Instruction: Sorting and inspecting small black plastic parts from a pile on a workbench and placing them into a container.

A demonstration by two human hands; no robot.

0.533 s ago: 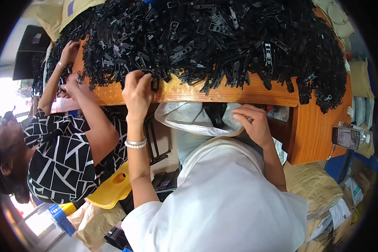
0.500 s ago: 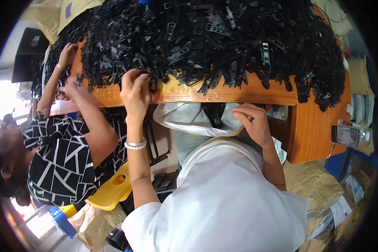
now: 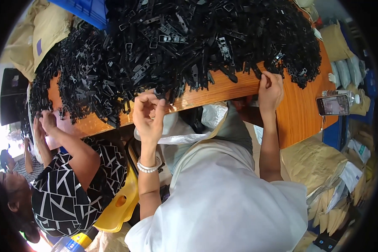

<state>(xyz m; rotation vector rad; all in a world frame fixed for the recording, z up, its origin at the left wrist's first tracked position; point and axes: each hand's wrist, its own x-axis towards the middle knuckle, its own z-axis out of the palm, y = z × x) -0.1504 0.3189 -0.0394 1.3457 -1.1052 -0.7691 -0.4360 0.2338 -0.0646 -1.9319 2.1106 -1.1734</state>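
Note:
A large pile of small black plastic pieces (image 3: 172, 50), some strip-like, some framed like buckles, covers the wooden table (image 3: 296, 109). At the pile's front edge my left hand (image 3: 149, 119), with a white bead bracelet on its wrist, is curled, thumb and fingers closing on a black plastic piece. Farther right, my right hand (image 3: 271, 94) reaches over the table's edge, fingertips pinched beside the pile; what they hold, if anything, is too small to tell. An open white bag (image 3: 180, 137) with black pieces inside lies at my lap below the table edge.
Left of me a co-worker in a black-and-white patterned top (image 3: 65, 197) sits at the table, hands at the pile. A blue crate (image 3: 86, 10) stands at the far left. A phone (image 3: 332, 105) is propped at the right. Brown sacks (image 3: 315, 164) lie lower right.
My right hand has moved from the white bag up and right to the pile's edge. My left hand has moved slightly right and down. The view has shifted, bringing the blue crate in.

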